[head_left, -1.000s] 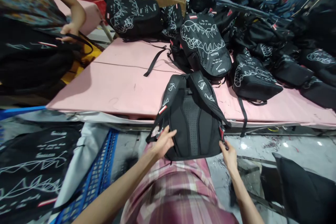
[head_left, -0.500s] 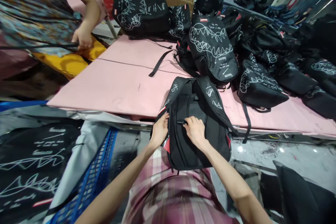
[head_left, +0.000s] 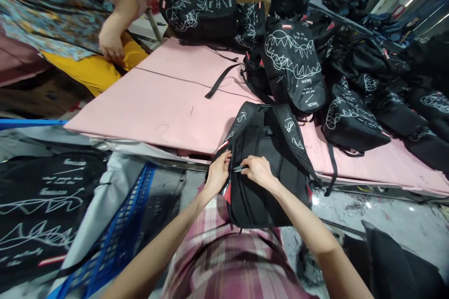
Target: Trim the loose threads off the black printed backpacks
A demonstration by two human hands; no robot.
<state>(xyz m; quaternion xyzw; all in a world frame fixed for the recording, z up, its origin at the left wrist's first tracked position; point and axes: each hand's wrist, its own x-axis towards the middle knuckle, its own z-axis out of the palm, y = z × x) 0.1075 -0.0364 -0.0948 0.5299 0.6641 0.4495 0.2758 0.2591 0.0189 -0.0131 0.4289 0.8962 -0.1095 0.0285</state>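
A black backpack (head_left: pixel 268 182) leans on the table edge and my lap, its padded back and shoulder straps facing up. My left hand (head_left: pixel 219 171) is closed on its left side edge, beside a red corner patch. In my right hand (head_left: pixel 257 169) is a small pair of metal thread snips (head_left: pixel 240 168). Their blades point left, lying close over the back panel near my left fingertips. I cannot tell whether the blades touch a thread.
Several printed black backpacks (head_left: pixel 294 67) lie on the pink table (head_left: pixel 168 103), mostly right and back. A co-worker's hand (head_left: pixel 111 42) is at the upper left. A blue plastic crate (head_left: pixel 122 224) stands low left beside another printed backpack (head_left: pixel 42 210).
The snips in my right hand now show clearly, pointing left toward my left hand. The co-worker's hand has lowered and a dark strap there is gone from view. The view has shifted slightly.
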